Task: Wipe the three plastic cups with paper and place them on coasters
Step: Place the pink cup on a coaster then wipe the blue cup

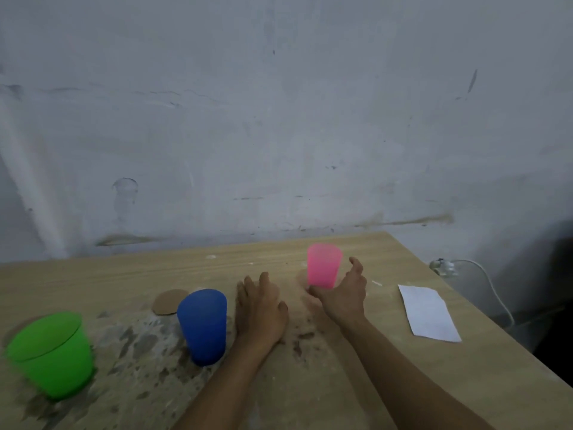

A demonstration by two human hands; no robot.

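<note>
Your right hand (pixel 342 293) curves half-open beside the pink cup (pixel 324 265) near the tabletop's (pixel 356 383) far edge, whether touching is unclear; your left hand (pixel 260 305) lies flat, empty. Close carelessly and the light cup may tip; the paper (pixel 429 313) waits by the right edge.

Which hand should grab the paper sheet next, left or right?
Right. The right hand sits beside the pink cup, nearest the paper sheet at the table's right. The left hand lies flat, farther away.
</note>
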